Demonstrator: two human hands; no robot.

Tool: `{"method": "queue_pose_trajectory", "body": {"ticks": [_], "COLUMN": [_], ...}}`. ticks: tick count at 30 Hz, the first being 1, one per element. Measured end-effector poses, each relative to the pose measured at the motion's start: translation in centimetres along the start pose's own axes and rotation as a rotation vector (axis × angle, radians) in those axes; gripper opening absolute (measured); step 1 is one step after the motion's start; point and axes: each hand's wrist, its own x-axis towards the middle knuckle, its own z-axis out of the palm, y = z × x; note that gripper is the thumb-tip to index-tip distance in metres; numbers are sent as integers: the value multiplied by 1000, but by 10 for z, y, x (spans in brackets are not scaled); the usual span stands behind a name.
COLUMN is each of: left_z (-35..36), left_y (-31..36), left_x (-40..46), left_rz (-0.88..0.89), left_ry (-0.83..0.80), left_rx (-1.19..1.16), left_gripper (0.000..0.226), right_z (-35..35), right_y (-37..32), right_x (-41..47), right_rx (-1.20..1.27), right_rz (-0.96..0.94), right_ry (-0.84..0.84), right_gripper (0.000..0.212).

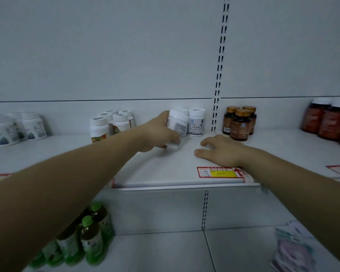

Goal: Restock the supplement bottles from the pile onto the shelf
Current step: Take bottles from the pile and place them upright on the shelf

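Meanwhile left hand [159,132] grips tilted white bottle [177,122]; right hand [220,150] rests spread on shelf [165,169].

The held bottle [177,122] is white with a grey label; the amber bottles [240,122] have gold caps; the drink bottles [90,232] have green caps; the price tag [221,172] is red and yellow

White supplement bottle [178,122] tilted, above shelf [165,165], beside upright white bottles [196,122].
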Motion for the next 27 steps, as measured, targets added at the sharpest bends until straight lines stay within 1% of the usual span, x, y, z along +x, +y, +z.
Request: {"method": "queue_pose_trajectory", "body": {"ticks": [2,5,7,8,11,15,18,20,23,25,27], "left_z": [8,19,24,25,22,24,28,29,33,37,40], "left_y": [2,-2,-5,-7,-9,-13,-12,-12,-13,-13,-14], "left_x": [3,8,10,11,14,17,22,26,31,33,36], "left_rz": [26,56,37,16,-10,-7,-44,-72,-82,-85,-66], "left_ry": [1,45,57,46,27,152,140,150,225,259,258], "left_rx": [-5,87,109,83,23,66,57,113,206,214,178], "left_gripper": [67,82,87,88,85,82,79,70,62,65,75], "right_z": [3,4,4,5,5,5,5,5,4,5,4], "right_y": [1,2,4,4,4,4,3,3,2,3,4], "right_x": [0,1,1,1,1,2,1,0,0,0,0], "right_rx": [-7,-7,-7,-6,-9,-5,1,5,10,11,18], "right_rz": [-2,-4,-4,-8,-12,-8,-8,-12,-16,-20,-22], "right_ry": [16,24,29,30,30,29,30,25,-1,-11,-13], "right_gripper": [76,76,76,76,76,76,80,82,84,85,85]}}
